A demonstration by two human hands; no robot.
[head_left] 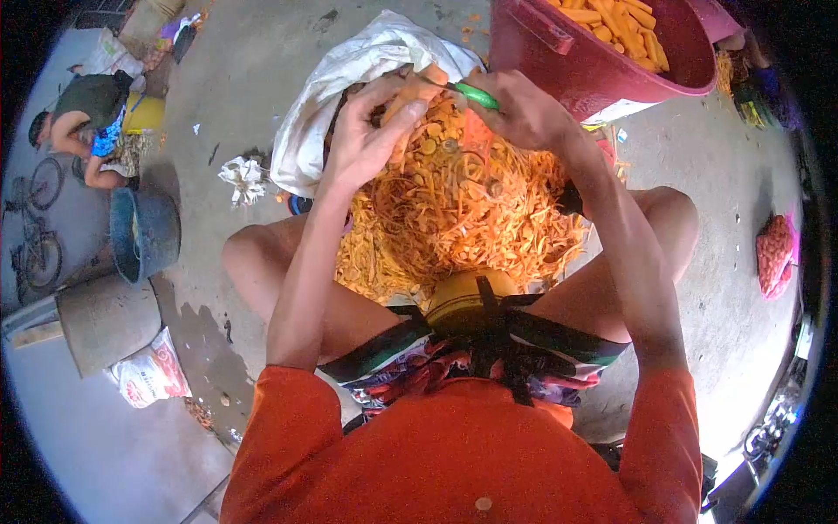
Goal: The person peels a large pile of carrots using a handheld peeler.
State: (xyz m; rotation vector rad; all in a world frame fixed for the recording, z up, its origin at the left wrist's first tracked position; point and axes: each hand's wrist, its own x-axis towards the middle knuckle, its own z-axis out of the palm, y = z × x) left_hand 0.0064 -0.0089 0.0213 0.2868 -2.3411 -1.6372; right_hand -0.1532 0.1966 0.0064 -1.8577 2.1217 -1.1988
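My left hand (371, 140) is closed around an orange carrot (403, 112) above the mouth of a white sack (301, 140). In my right hand (528, 109) is a knife (478, 96) with a green handle. Its dark, narrow blade lies against the upper end of the carrot. Below both hands, between my knees, spreads a heap of carrot peelings (463, 218) with some round cut ends in it. The sack's inside is mostly hidden by my left hand and the heap.
A dark red tub (532, 65) holding peeled carrots (611, 31) stands at the upper right. A person (87, 109) bends down at far left, near a blue-grey bin (144, 236). Crumpled white plastic (243, 179) and a red net bag (773, 253) lie on the concrete floor.
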